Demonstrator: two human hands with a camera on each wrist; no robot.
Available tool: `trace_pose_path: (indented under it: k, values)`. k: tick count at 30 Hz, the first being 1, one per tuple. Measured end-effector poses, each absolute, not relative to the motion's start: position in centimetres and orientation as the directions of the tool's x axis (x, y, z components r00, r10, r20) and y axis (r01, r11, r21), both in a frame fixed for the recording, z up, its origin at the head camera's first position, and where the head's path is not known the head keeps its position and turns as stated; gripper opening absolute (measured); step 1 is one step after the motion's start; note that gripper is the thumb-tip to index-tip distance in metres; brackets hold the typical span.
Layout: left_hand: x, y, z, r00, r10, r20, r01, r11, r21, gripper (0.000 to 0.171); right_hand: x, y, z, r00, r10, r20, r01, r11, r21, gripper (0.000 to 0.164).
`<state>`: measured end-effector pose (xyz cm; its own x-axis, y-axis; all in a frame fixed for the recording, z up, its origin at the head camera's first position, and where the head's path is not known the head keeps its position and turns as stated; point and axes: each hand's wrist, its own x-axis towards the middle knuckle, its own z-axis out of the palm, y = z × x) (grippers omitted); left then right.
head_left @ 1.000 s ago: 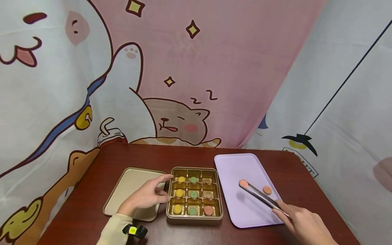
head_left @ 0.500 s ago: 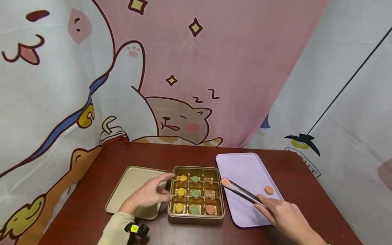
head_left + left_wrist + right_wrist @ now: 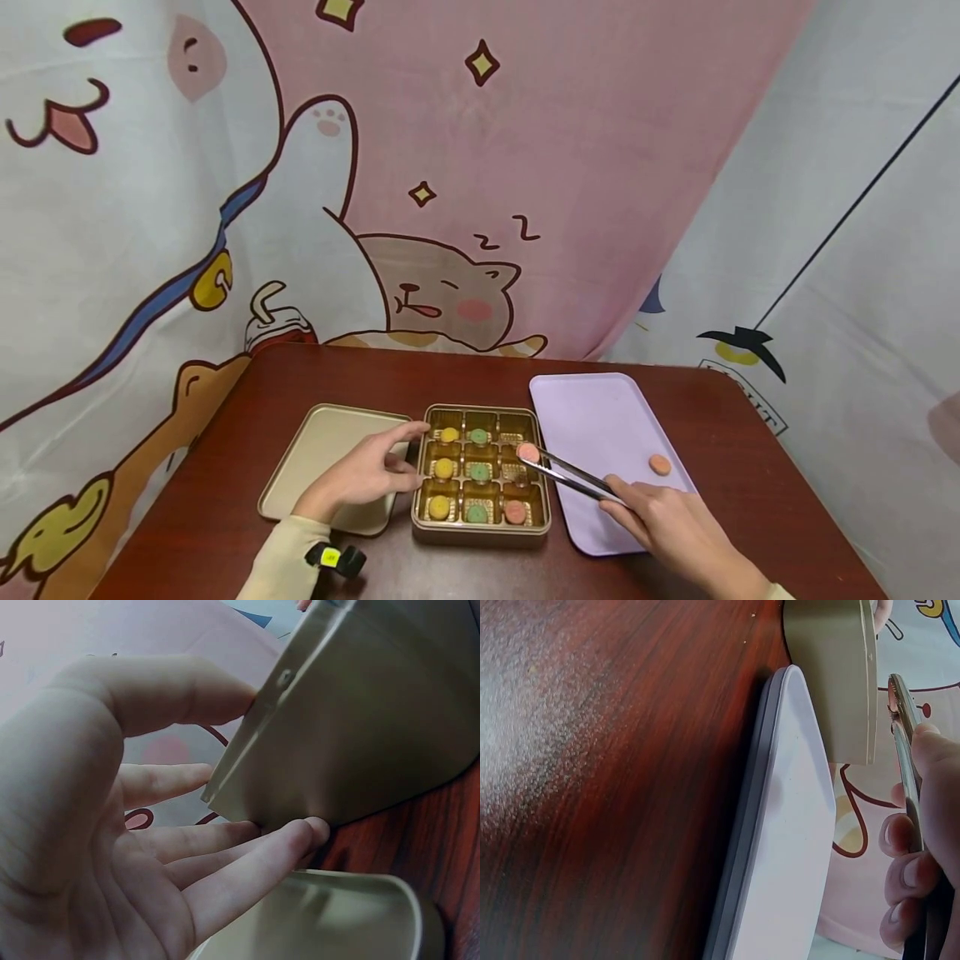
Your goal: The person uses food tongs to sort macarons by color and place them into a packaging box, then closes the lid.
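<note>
On the dark red surface [image 3: 187,517], a flat gold lid [image 3: 318,450] lies at the left, partly under the left hand [image 3: 365,475], whose fingers and thumb are spread apart, touching the left side of a gold box [image 3: 480,537]. The box has nine compartments: yellow pieces [image 3: 444,468] fill the left column, green pieces [image 3: 478,472] the middle one, and a pink piece [image 3: 515,512] sits in the near right compartment. Over the right column, around its middle compartment, metal tongs [image 3: 566,477] pinch another pink round [image 3: 528,452]. Right of the box is a lilac tray [image 3: 588,400]; above its near part the right hand [image 3: 667,517] is clamped on the tongs, and one orange-pink disc [image 3: 659,464] lies near the tray's right edge.
</note>
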<state>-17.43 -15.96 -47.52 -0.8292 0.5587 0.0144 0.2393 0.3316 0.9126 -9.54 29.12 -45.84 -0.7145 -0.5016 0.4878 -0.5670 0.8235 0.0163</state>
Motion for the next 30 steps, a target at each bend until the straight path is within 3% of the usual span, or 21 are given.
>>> trace_pose_path:
  k: [30]
  values:
    - [-17.44,-16.01,-47.37,-0.826,0.564,0.013,0.24,0.331,0.912,0.078,-9.37,28.76,-45.62,-0.709,-0.506,0.491,-0.561,0.827,0.043,0.029]
